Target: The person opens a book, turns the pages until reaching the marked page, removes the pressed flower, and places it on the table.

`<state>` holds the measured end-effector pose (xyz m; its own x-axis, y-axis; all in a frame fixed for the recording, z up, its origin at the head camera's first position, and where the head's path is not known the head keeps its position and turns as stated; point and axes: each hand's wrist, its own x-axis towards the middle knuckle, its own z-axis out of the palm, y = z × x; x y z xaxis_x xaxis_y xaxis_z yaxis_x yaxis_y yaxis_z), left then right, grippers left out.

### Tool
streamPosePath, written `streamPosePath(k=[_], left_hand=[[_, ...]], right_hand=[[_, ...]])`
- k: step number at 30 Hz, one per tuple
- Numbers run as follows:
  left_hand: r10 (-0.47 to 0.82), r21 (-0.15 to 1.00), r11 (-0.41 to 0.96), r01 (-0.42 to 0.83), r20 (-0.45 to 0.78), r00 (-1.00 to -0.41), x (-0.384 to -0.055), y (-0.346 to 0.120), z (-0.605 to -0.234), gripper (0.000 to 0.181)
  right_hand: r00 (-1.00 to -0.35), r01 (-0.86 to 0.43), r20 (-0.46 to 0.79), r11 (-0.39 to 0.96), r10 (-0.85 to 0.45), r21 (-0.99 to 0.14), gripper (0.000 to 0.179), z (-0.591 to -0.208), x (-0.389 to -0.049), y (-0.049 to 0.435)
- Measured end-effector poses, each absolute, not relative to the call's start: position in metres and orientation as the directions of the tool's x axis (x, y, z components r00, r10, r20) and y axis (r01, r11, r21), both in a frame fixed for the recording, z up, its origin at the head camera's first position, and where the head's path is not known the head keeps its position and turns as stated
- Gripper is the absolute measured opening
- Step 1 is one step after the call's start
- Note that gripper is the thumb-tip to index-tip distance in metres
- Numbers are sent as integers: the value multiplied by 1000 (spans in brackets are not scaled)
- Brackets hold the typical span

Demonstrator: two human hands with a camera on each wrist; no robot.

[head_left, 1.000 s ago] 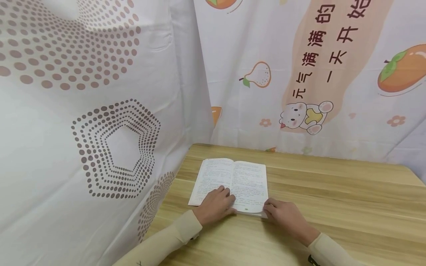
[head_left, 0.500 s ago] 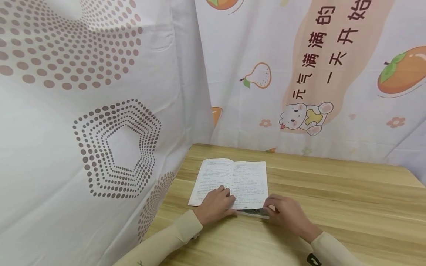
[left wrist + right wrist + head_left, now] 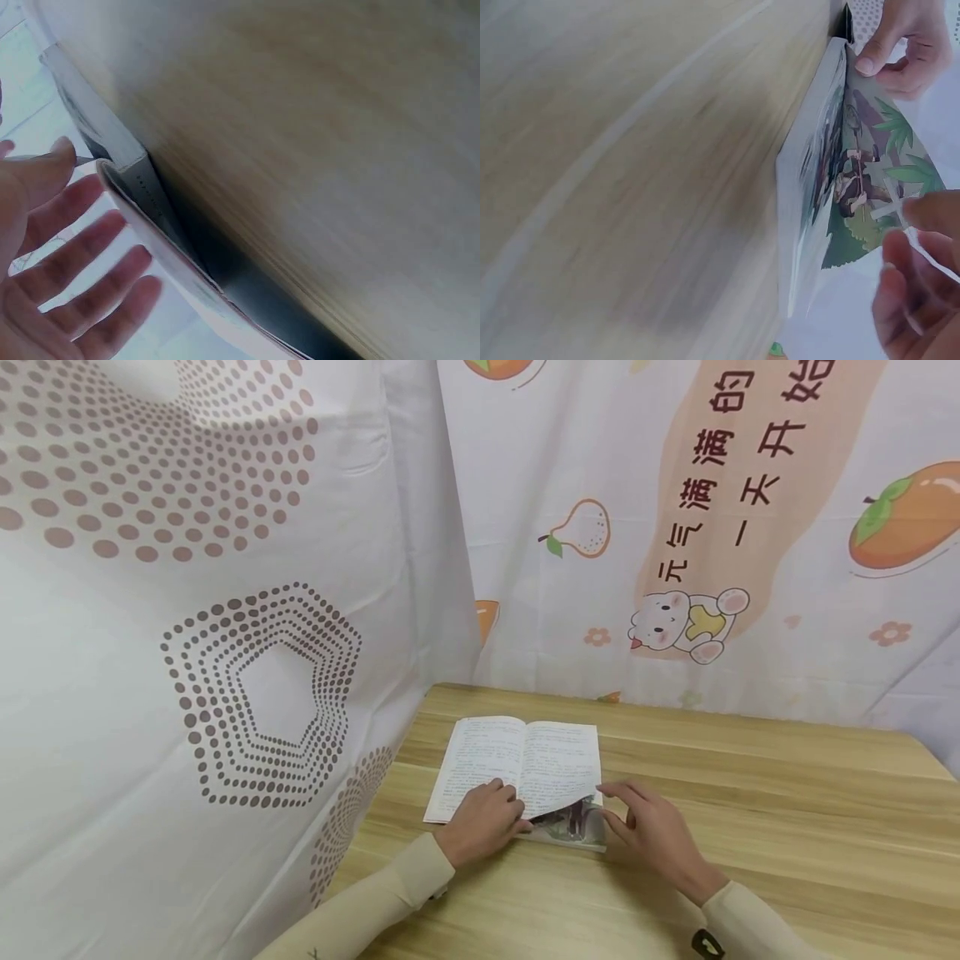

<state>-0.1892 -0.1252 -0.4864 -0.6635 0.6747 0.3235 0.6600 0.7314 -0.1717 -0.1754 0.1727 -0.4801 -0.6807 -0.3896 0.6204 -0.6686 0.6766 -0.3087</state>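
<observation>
An open book point(image 3: 480, 752) with printed text lies on the wooden table. My left hand point(image 3: 482, 822) rests at the lower part of the left page, its thumb by the bottom edge near the fold. In the left wrist view, the left fingers point(image 3: 82, 255) are spread over the page. My right hand point(image 3: 660, 839) holds the lower outer corner of a right-hand page point(image 3: 558, 768), lifted and curled upward. Beneath it shows a dark picture page point(image 3: 576, 822). The lifted page's underside point(image 3: 870, 165) carries a colour illustration of figures and green leaves.
The wooden table point(image 3: 750, 793) extends to the right of the book. A white curtain with brown dots point(image 3: 277, 693) hangs at the left. Behind the table hangs a fruit-printed curtain point(image 3: 555, 610).
The right hand has raised the lower right page corner upward and away, uncovering more of the picture page below. The left hand has stayed in place on the book.
</observation>
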Motion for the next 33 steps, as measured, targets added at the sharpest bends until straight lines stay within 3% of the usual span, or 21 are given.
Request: streamPosePath(k=[8,13,17,22,28,33], left_hand=[[655,-241,747,620,432,-620,-190,-125,-489,24],[629,-216,756,619,501,-594,-190,-127,-492,15],[625,-226,754,617,535,-568,-190,-127,-495,10],[628,-220,755,618,513,-585,-189,-129,-496,11],[632,-216,761,611,456,-626,-191,-129,-497,3],[653,-216,751,624,383,-654,-193,-128,-498,14]], right_hand=[[-776,-588,515,715,-365,-379,54,-485,-172,174],[-795,-584,439,723,-419,-368,40,-488,-172,173],[-794,-599,365,728,-487,-332,35,-491,-171,174],[-789,-609,318,736,-525,-296,25,-496,-168,175],[-761,-639,334,731,-556,-239,15,-495,-171,176],[-693,-703,387,688,-608,-181,9,-492,-175,175]])
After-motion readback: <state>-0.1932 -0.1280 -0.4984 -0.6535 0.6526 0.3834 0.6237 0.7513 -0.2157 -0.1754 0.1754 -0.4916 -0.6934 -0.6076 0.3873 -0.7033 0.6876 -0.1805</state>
